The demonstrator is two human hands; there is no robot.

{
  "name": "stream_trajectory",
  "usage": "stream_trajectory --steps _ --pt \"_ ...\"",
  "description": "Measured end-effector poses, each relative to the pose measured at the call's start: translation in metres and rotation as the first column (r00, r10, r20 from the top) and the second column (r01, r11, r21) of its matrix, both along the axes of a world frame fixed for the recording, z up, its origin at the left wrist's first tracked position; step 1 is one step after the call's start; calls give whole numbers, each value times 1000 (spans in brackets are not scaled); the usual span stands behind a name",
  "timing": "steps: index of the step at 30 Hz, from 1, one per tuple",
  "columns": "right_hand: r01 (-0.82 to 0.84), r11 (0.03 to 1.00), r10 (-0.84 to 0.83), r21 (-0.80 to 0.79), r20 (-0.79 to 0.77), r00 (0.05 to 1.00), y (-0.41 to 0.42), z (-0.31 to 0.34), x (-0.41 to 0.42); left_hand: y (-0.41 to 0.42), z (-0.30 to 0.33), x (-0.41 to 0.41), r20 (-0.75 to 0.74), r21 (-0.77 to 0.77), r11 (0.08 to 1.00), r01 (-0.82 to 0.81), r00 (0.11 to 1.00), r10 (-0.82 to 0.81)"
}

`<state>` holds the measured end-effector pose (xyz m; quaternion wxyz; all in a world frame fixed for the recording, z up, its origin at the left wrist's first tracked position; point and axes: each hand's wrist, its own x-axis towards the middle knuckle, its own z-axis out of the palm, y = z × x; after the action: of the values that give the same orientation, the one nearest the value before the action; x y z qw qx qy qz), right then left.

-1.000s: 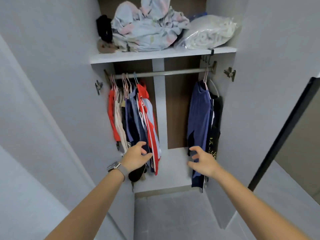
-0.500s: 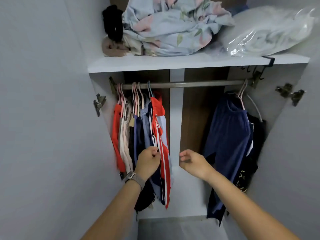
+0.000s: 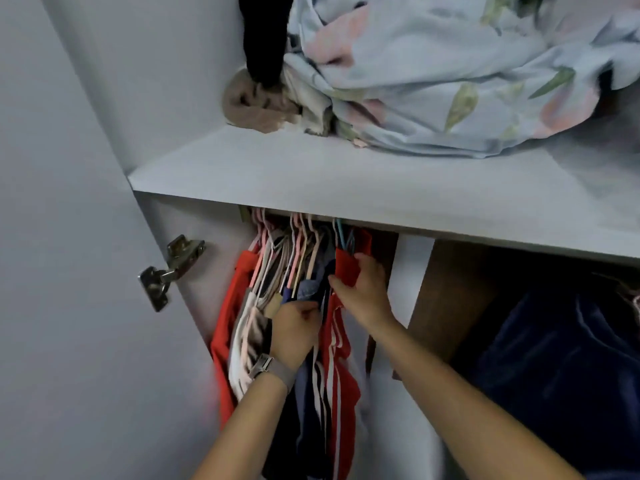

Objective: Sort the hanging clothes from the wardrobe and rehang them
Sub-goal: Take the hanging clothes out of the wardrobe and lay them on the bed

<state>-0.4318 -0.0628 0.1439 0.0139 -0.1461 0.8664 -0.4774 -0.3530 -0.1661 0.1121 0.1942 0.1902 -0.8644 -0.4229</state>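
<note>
I'm at the picking-out step: my left hand [image 3: 294, 336] pinches the blue garment [image 3: 309, 289] among the clothes bunched under the shelf [image 3: 311, 178], my right hand [image 3: 363, 289] grips the red top [image 3: 346, 268], whose hanger needs lifting next.

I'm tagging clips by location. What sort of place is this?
Most likely a home wardrobe: clothes on hangers crowd the left side, crumpled floral bedding lies on the shelf above, and a door hinge is fixed to the side panel.
</note>
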Motion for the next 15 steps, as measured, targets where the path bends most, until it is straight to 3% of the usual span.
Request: stream_trajectory --steps 5,9,12,15 --pt "-27 992 30 123 -24 999 -23 -13 -25 -2 -1 -22 -49 -189 979 -71 997 63" --pt "49 995 -53 88 40 998 -2 -9 -40 6 -14 -35 206 -297 954 36 978 27" --pt "122 992 -116 -34 152 982 21 -7 -41 20 -26 -41 205 -191 978 85 978 -44" --pt "137 982 -98 -126 276 956 29 -3 -36 24 -28 -49 57 100 993 61 996 -67"
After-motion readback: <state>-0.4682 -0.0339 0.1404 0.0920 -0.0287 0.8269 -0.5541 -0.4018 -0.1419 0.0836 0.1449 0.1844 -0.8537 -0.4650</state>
